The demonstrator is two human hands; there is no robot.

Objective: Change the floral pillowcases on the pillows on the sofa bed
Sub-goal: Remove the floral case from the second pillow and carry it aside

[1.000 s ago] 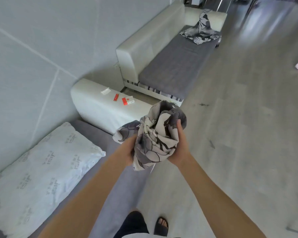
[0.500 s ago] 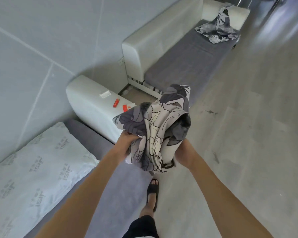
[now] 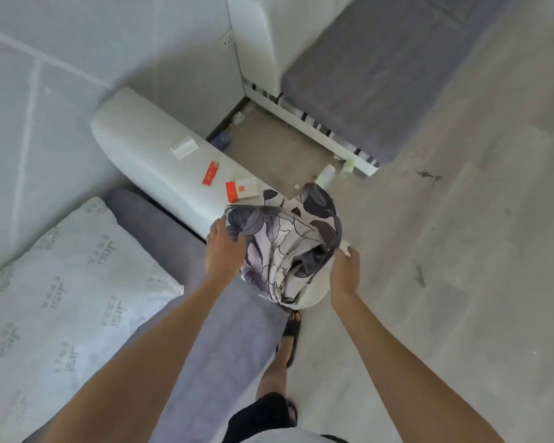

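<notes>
Now lower, floral pillowcase (image 3: 288,247) bundled beside white armrest (image 3: 154,158).

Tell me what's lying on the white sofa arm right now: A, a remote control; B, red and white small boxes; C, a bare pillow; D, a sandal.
B: small red and white boxes lie on top of the white sofa arm, just beyond the bunched floral pillowcase.

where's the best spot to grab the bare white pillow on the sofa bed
Probably the near right corner of the bare white pillow, coming from the floor side. It lies flat on the grey sofa bed with that edge exposed, while the far side sits against the wall.
</notes>
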